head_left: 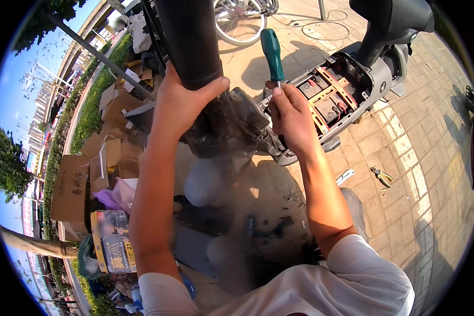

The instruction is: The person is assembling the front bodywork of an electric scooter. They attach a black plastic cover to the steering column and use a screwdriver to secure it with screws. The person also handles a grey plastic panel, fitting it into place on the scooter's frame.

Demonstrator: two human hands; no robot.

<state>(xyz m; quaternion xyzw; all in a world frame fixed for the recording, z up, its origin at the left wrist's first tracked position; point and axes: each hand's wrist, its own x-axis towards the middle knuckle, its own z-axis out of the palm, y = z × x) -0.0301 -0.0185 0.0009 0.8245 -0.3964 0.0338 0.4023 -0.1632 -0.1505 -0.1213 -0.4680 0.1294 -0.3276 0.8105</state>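
Observation:
My left hand [179, 102] is wrapped around the lower part of a thick black column [189, 42], its thumb lying across the front. In my right hand [294, 118] is a screwdriver [272, 52], held by its metal shaft between thumb and fingers, with the green handle pointing up. The tip is hidden by the hand. Just beyond that hand lies the open body of an electric scooter [374, 89], where an orange metal frame [332, 92] sits over dark batteries. Dark parts below the column are partly blurred.
Pliers [382, 177] and a light-coloured utility knife [345, 177] lie on the paving to the right. Cardboard boxes [71, 184], a purple bag [118, 195] and a yellow-edged box [114, 241] crowd the left. A bicycle wheel [239, 23] stands at the back; a black seat [395, 21] rises at far right.

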